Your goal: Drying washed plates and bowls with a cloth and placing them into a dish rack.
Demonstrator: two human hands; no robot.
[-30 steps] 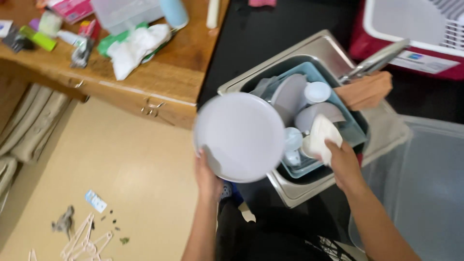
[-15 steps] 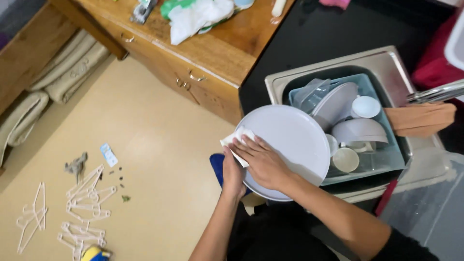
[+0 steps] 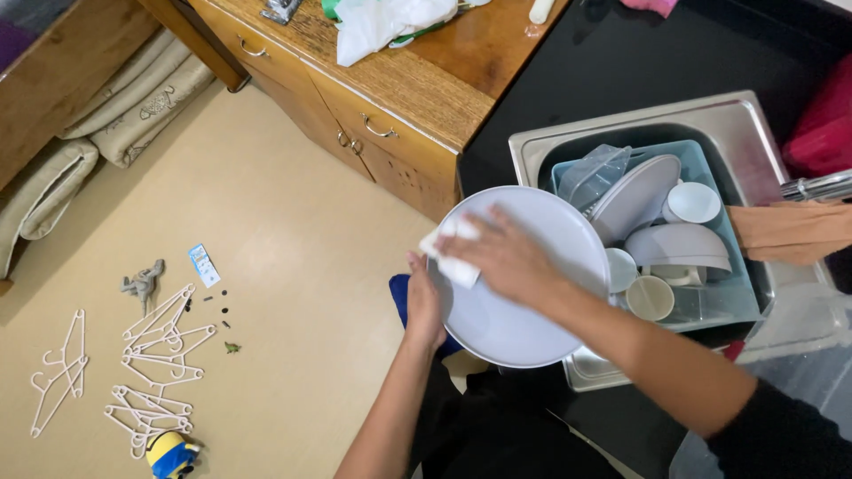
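Head view. The left hand point(image 3: 424, 306) grips the near-left rim of a large round pale-grey plate point(image 3: 532, 302), its fingers point(image 3: 415, 266) curled over the edge and clamped on it. The right hand point(image 3: 506, 257) lies flat on the plate's face, its fingers point(image 3: 470, 244) close together and pressing a small folded white cloth point(image 3: 451, 253) against the surface near the left fingers. The plate is held tilted above the near-left corner of a stainless-steel sink point(image 3: 745, 111), just beyond the right fingers.

Inside the sink stands a pale blue plastic tub point(image 3: 706, 160) with more crockery: a grey plate on edge point(image 3: 635, 195), a white cup point(image 3: 694, 202), an upturned grey bowl point(image 3: 679, 244) and a beige cup point(image 3: 650, 297). A tan cloth point(image 3: 790, 232) hangs from the metal tap point(image 3: 816, 186) to the right.

Beyond the fingers, a wooden worktop with drawers point(image 3: 390, 98) carries a crumpled white plastic bag point(image 3: 390, 22). To the left of the left fingers, on the beige floor point(image 3: 293, 266), lie white plastic hangers point(image 3: 151, 355) and a small yellow toy point(image 3: 170, 454).
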